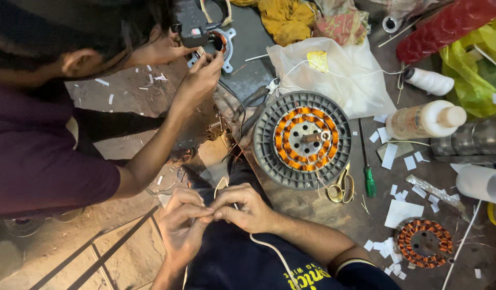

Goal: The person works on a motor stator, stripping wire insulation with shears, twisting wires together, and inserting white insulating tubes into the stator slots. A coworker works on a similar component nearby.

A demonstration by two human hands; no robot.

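Room is tight around the hands: the edge of the cluttered workbench (312, 207) runs just beyond the right hand (242, 207), and another person's forearm (151, 153) crosses close above the left hand (181, 228), leaving only the small gap over the wearer's dark lap free. Both hands meet low in the view, wrists bent inward, fingertips pressed together. The right hand's thumb and forefinger are pinched on a thin white wire (267, 248), and the left hand's curled fingers close on the same wire where the two hands touch. The wire is pale, slim and slack; it loops up behind the fingers and trails down from the right hand across the dark shirt toward the bottom edge. Just beyond the right hand on the bench lies a grey round motor housing (303, 139) with orange copper windings about a centre shaft. To the right of it rest yellow-handled scissors (342, 188) and a green-handled screwdriver (368, 174), amid scraps of white paper. Farther right sits a smaller wound stator (424, 243).
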